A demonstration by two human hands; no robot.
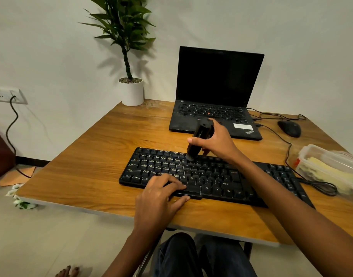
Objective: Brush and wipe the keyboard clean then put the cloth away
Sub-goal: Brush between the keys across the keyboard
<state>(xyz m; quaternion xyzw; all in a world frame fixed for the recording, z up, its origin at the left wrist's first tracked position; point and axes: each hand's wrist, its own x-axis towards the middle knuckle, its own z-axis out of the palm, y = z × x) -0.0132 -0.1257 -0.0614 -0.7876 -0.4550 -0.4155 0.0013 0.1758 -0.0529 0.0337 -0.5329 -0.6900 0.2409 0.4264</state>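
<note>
A black keyboard [215, 176] lies across the middle of the wooden table [95, 156]. My right hand [217, 140] grips a black brush [198, 139] held upright, its bristle tip touching the upper key rows near the middle. My left hand [161, 194] rests on the keyboard's front edge, fingers over the space bar and thumb on the front rim, holding it steady. A yellow cloth [329, 172] sits inside a clear plastic box [311, 154] at the right edge of the table.
An open black laptop [217, 92] stands behind the keyboard. A black mouse [289, 127] with its cable lies at the back right. A potted plant in a white pot [131, 92] stands at the back left corner. A wall socket [5, 94] holds a plugged cable.
</note>
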